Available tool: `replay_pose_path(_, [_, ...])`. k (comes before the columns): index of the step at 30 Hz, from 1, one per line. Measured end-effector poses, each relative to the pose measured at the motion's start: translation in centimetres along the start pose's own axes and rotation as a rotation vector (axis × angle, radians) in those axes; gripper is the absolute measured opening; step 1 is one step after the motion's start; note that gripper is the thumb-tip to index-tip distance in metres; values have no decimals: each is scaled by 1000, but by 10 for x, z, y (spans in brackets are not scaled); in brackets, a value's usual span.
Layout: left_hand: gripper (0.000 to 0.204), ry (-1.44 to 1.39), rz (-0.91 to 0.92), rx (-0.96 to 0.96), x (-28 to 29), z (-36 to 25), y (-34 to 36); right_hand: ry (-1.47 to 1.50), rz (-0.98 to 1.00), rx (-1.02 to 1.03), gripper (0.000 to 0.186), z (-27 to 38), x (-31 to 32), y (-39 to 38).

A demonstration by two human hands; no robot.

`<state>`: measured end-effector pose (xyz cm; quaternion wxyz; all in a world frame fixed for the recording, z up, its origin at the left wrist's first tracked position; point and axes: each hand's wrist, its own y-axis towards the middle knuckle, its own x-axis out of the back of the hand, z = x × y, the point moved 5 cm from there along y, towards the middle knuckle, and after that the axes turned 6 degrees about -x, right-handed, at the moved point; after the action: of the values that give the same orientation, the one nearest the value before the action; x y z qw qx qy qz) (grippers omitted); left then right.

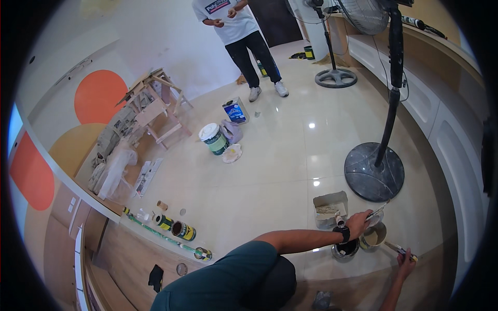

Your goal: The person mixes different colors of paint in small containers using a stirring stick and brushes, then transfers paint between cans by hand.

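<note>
My left hand [357, 224], with a dark watch at the wrist, is closed on a slender tool [377, 209] above the open paint cans. My right hand [406, 264] grips a paintbrush [399, 249] beside a can of beige paint [371, 241]. Next to that can stands a can with dark contents [344, 253]. A square, paint-smeared container [323, 201] sits just behind them, with a roller-like object [339, 218] at its front.
Black pedestal fan [373, 171] at right, near a long counter [436, 122]. A person [246, 54] stands ahead, near a bucket [212, 140] and square tin [236, 110]. Wooden step stools [158, 114] lean at left; several cans and a green pole [150, 228] lie lower left.
</note>
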<state>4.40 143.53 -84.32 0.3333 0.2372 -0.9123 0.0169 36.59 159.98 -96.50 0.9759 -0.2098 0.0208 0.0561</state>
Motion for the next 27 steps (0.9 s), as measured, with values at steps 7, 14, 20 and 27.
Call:
replay_pose_path(7, [31, -5, -35, -36, 1, 5, -2, 551, 312, -56, 27, 28, -17, -19])
replay_pose_path(14, [31, 30, -35, -30, -1, 1, 0, 266, 512, -53, 21, 13, -43, -22])
replay_pose_path(20, [32, -10, -57, -43, -3, -1, 0, 103, 329, 8, 23, 0, -21, -10])
replay_pose_path(27, [59, -93, -167, 113, 4, -14, -6, 404, 295, -9, 24, -8, 35, 23])
